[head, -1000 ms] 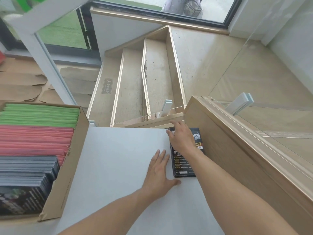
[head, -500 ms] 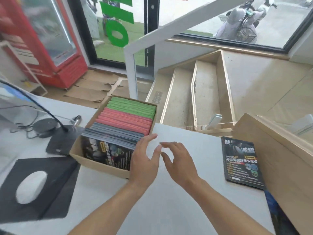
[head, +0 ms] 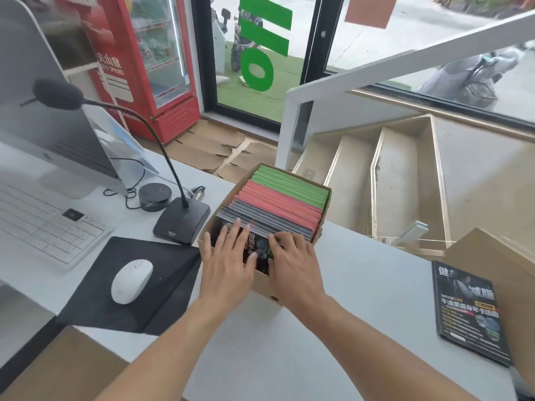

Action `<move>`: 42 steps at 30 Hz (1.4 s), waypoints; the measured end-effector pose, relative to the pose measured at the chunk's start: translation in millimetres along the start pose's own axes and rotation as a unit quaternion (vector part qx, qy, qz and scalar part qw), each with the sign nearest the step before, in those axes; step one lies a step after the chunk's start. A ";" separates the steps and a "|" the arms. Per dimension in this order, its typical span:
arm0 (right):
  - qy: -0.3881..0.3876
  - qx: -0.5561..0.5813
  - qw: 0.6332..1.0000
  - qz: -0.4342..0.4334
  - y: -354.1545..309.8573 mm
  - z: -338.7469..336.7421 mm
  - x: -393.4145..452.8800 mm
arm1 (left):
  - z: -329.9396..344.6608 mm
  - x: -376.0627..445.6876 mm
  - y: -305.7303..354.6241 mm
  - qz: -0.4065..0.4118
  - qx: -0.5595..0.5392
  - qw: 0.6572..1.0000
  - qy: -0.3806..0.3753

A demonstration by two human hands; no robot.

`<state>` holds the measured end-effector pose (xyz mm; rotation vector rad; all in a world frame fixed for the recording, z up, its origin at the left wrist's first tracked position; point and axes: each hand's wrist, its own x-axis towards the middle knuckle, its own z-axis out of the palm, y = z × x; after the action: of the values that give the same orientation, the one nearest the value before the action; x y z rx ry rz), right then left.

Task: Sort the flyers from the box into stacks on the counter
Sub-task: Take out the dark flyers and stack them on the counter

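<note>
An open cardboard box [head: 324, 227] stands on the white counter [head: 362, 287]. It holds upright flyers: green ones [head: 289, 183] at the back, red ones [head: 278, 202] in the middle, black ones [head: 260, 218] at the front. My left hand [head: 227, 264] rests with straight fingers against the front black flyer. My right hand [head: 292, 264] curls its fingers over the top edges of the black flyers. A stack of black flyers [head: 469, 311] lies flat on the counter at the far right.
Left of the box are a gooseneck microphone's base [head: 182, 224], a white mouse [head: 131, 280] on a black pad [head: 95, 299], a keyboard [head: 37, 224] and a monitor [head: 43, 111]. A wooden ledge [head: 498, 256] borders the counter's right end. Stairs [head: 390, 183] drop away behind.
Both hands left the black stack at the right and moved left to the box. They now lie on the front black flyers. The view swung left.
</note>
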<state>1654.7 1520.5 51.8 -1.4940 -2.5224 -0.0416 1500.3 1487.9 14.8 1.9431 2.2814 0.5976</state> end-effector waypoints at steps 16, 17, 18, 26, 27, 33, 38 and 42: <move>0.025 -0.081 0.996 -0.025 -2.5 9.5 -11.9 | 9.6 -4.2 -3.2 0.009 -0.031 0.999 0.029; 0.029 -0.077 0.996 -0.022 -3.0 9.7 -11.9 | 9.4 -4.2 -3.6 0.010 -0.032 0.999 0.029; 0.031 -0.074 0.997 -0.019 -3.3 10.0 -11.8 | 9.5 -4.4 -3.8 0.010 -0.032 0.999 0.029; 0.070 -0.025 0.996 -0.043 -8.0 -0.6 -5.9 | 11.2 -6.4 -4.9 0.021 -0.071 0.995 0.063; 0.051 0.009 0.998 -0.038 -11.6 -3.9 -4.6 | 12.2 -8.5 -5.8 0.023 -0.092 0.993 0.076; -0.111 0.078 0.990 0.035 -24.7 -14.6 6.7 | 13.4 -15.3 -6.9 0.019 -0.174 0.980 0.092; -0.012 0.138 0.987 0.075 0.4 -35.0 -7.4 | -18.6 -24.5 15.9 -0.036 -0.363 0.922 0.129; 0.077 0.504 0.833 0.213 37.9 -68.9 -38.6 | -49.7 -14.3 48.5 -0.165 -0.507 0.837 0.126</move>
<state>1716.9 1496.6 108.6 -1.3862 -1.5203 1.0141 1532.6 1468.0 74.7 0.9623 1.6891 1.6339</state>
